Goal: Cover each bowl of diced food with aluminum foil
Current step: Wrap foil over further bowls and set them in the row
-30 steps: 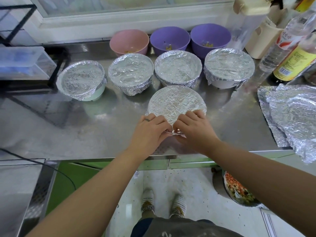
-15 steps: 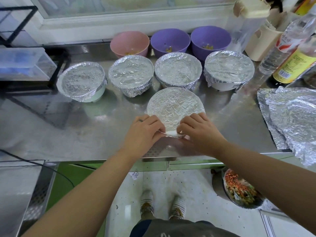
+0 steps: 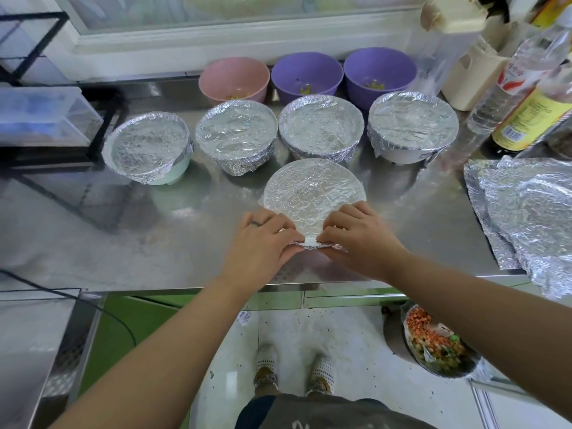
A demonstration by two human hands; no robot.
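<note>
A foil-covered bowl stands at the middle of the steel counter. My left hand and my right hand grip its near rim from either side, with fingers curled over the foil edge and pressing it down. Behind it stand several other foil-covered bowls in a row, from the leftmost one to the rightmost one. At the back sit a pink bowl and two purple bowls, all uncovered, with a little diced food inside.
Loose foil sheets lie at the counter's right edge. Bottles and a cream container stand at the back right. A clear plastic box sits at the left. A pan of diced food sits below the counter on the right.
Both hands have slid a little apart along the near rim, folding the foil edge down. The bowl has stayed in place.
</note>
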